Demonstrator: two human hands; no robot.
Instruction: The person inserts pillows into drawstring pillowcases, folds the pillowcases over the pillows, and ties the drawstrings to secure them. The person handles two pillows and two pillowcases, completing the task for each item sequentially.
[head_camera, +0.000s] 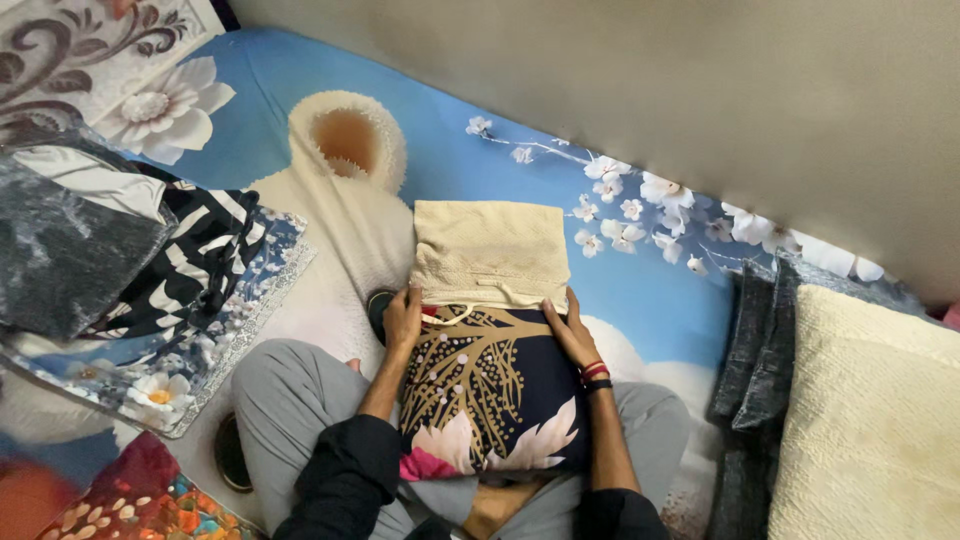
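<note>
A dark pillow (490, 400) with gold branches and pink-white flowers lies on my lap. Its far end sits inside a cream knitted cover (490, 250) that stretches away from me over the bed. My left hand (402, 318) presses on the cover's open edge at the pillow's left side. On the right side, my right hand (570, 330), with red and black bands at the wrist, grips the same edge. A cream cord (450, 318) loops across the pillow at the cover's edge.
A blue flowered bedsheet (640, 290) covers the bed along a beige wall (700, 90). A cream fleece garment (345, 150) lies ahead. Folded patterned cloths (150, 280) are stacked at left. Grey cushions (760, 340) and a cream pillow (870, 420) sit at right.
</note>
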